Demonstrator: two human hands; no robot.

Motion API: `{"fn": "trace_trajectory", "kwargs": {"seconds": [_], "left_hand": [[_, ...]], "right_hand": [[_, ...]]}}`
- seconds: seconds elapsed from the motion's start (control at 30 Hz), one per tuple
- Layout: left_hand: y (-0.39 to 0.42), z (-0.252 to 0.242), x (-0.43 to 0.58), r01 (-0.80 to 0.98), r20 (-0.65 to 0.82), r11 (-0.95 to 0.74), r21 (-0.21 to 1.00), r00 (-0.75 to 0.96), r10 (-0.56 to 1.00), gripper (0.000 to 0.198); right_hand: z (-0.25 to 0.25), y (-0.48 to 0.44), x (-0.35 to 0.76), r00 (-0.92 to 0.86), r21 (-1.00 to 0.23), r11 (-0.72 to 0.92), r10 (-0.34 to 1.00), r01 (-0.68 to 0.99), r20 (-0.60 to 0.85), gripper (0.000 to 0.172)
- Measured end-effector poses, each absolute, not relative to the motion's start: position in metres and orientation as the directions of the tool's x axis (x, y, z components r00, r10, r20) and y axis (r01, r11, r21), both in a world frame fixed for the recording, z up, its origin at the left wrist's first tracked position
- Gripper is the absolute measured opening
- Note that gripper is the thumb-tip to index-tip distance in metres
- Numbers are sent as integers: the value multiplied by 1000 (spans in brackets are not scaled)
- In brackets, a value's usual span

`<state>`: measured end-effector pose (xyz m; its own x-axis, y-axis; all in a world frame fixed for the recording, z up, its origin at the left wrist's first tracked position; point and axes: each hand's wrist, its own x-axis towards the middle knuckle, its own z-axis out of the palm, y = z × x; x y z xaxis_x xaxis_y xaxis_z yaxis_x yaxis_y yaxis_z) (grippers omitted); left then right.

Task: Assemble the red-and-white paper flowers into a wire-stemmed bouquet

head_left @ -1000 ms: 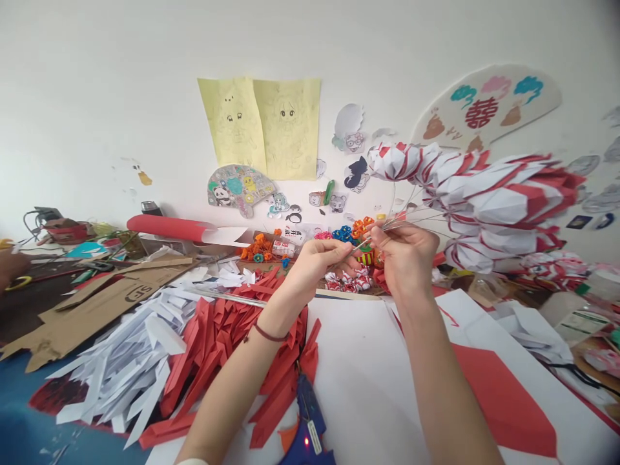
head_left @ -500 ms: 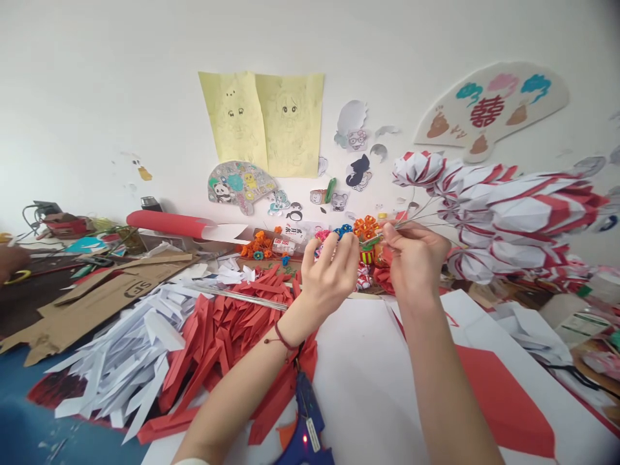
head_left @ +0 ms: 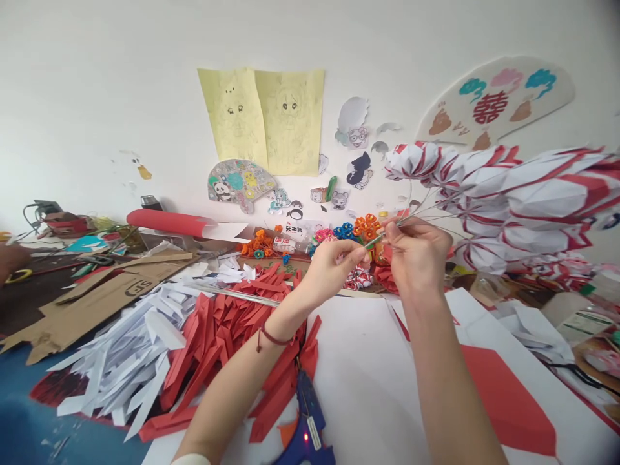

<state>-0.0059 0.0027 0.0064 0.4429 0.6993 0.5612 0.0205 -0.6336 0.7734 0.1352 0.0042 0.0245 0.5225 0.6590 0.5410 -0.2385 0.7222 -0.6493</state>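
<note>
Glue gun: I'm seeing the blue glue gun (head_left: 310, 413) closest to me, nose pointing away, red light glowing; its white tag is carrying print too tiny for me to read.
Paper strips: red strips (head_left: 217, 336) and white strips (head_left: 121, 349) are lying heaped left of the big white sheet (head_left: 361, 368).
Left hand: my left hand (head_left: 334, 268) is pinching the lower ends of the wire stems (head_left: 374, 241), thumb against forefinger.
Right hand: my right hand (head_left: 419, 252) is closing round the same stems just above, thumb pressing on them.
Paper blooms: the red-and-white blooms (head_left: 508, 200) are hanging in the air right of my hands, heads pointing right; the long axis is running nearly level, with the stems slanting down-left.
Cardboard: the brown piece (head_left: 97, 303) off left is showing "SF" in a ring.
Bottle: the clear bottle (head_left: 295, 240) behind my hands is showing Chinese characters, too small for me to be sure of.
Wall fan: the white fan (head_left: 498, 100) is wearing a red 囍, the blooms covering its lower edge.
</note>
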Motion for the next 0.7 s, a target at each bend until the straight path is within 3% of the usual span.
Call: {"fn": "trace_trajectory", "kwargs": {"seconds": [0.1,0.2,0.27,0.33,0.4,0.47,0.57,0.7], "left_hand": [[7,8,-10,-206,457,-421,883,581,673,39],[10,7,-10,-148,486,-502,852,576,657,36],[11,6,-9,85,591,-704,705,478,650,27],[10,3,-7,403,733,-810,426,372,570,19],[9,-1,-6,617,846,-773,150,325,423,15],[8,-7,-4,695,890,-718,-27,344,299,17],[8,-12,-2,702,887,-695,-154,409,217,22],[7,-13,0,703,888,-686,-187,420,188,24]], "right_hand": [[25,4,134,508,-659,709,676,-250,534,10],[24,5,134,522,-656,720,658,-226,542,9],[24,4,136,542,-643,738,632,-203,554,7],[24,3,138,576,-635,751,604,-181,550,6],[25,2,138,609,-638,751,590,-171,530,7],[25,1,138,626,-641,747,587,-176,513,10],[25,2,140,641,-632,751,583,-192,499,13],[25,5,143,635,-637,743,596,-204,492,11]]}}
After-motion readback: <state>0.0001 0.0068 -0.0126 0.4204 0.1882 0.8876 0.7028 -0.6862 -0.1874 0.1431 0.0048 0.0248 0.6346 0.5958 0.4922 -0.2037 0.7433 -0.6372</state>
